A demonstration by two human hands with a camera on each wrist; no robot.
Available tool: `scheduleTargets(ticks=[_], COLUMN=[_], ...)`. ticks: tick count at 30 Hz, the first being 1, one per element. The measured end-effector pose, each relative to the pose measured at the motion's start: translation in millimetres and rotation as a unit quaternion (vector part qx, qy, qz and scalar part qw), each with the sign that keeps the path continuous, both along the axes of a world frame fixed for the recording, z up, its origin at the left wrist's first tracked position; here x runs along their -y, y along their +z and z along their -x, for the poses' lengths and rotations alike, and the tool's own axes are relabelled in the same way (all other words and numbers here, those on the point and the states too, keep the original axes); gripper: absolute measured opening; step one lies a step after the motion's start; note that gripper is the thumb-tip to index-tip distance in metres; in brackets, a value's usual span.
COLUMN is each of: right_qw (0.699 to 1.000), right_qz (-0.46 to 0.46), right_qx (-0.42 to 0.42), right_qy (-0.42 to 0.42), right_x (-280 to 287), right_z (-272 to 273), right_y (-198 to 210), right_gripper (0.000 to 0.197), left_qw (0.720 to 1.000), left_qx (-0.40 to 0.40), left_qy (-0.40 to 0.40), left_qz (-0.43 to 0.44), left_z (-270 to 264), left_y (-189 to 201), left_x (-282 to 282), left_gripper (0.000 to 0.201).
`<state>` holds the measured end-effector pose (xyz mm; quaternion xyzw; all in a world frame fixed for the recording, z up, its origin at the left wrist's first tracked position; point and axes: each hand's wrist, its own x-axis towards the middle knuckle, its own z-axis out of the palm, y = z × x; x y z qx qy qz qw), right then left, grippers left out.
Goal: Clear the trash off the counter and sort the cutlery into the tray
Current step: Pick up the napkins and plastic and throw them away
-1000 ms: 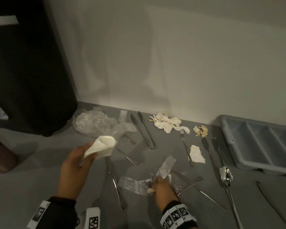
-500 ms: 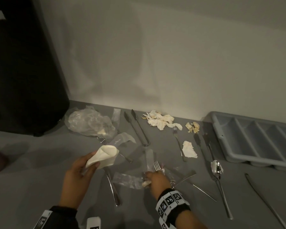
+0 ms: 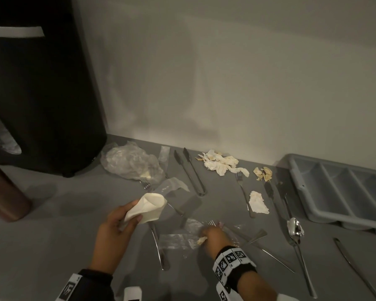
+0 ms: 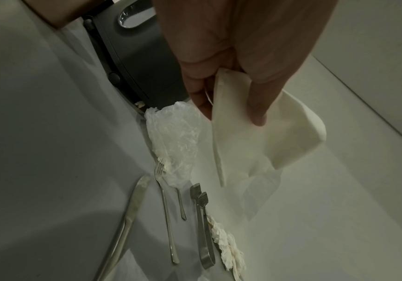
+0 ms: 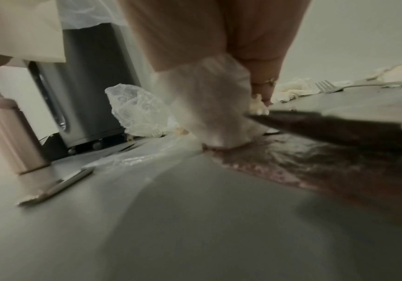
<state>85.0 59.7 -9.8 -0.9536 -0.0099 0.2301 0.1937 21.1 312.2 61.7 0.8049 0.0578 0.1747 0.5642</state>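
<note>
- Paper napkin [image 3: 149, 208]: left hand [image 3: 115, 232] is pinching it folded, above the bench [image 3: 52, 246].
- Plastic wrap [image 3: 178, 241]: right hand [image 3: 213, 235] is gathering it with curled grip; best bunching fully, sparing the fork [image 3: 211, 223].
- Tray [image 3: 343, 192]: sitting far right.

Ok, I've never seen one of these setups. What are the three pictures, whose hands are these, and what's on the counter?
No robot here: a person wears a head camera and one on each wrist. The head view looks down at both hands; the wrist views look along the fingers.

The left hand holds a folded white napkin. The right hand is down on the grey counter, gathering a clear plastic wrapper.

Scattered about are forks, knives, tongs, a spoon, crumpled tissues and a plastic bag. The grey cutlery tray at right looks empty. A black bin stands at left.
</note>
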Motion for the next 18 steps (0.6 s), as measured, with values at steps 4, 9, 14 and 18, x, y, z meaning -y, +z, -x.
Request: scheduleTargets(ticks=[4, 9, 14, 18], right_qw=[1.0, 0.983, 0.93, 0.897], right_qz=[0.005, -0.142, -0.293, -0.336], right_qx=[-0.008, 0.073, 0.166, 0.232], right_qy=[0.026, -0.093, -0.148, -0.168], right_x=[-3.6, -5.8, 4.5, 30.3], right_z=[-5.6, -24.1, -37.3, -32.7], right_y=[-2.4, 27.9, 82.3, 115.2], right_gripper=[0.031, 0.014, 0.019, 0.022], left_qw=[1.0, 1.0, 1.0, 0.999], left_qx=[0.001, -0.004, -0.011, -0.021], left_qy=[0.001, 0.002, -0.008, -0.023], left_qz=[-0.004, -0.008, -0.014, -0.02], left_z=[0.2, -2.2, -9.3, -15.3], left_y=[4.2, 6.4, 0.4, 1.7], left_x=[-1.4, -4.7, 1.3, 16.5], left_gripper=[0.066, 0.049, 0.046, 0.046])
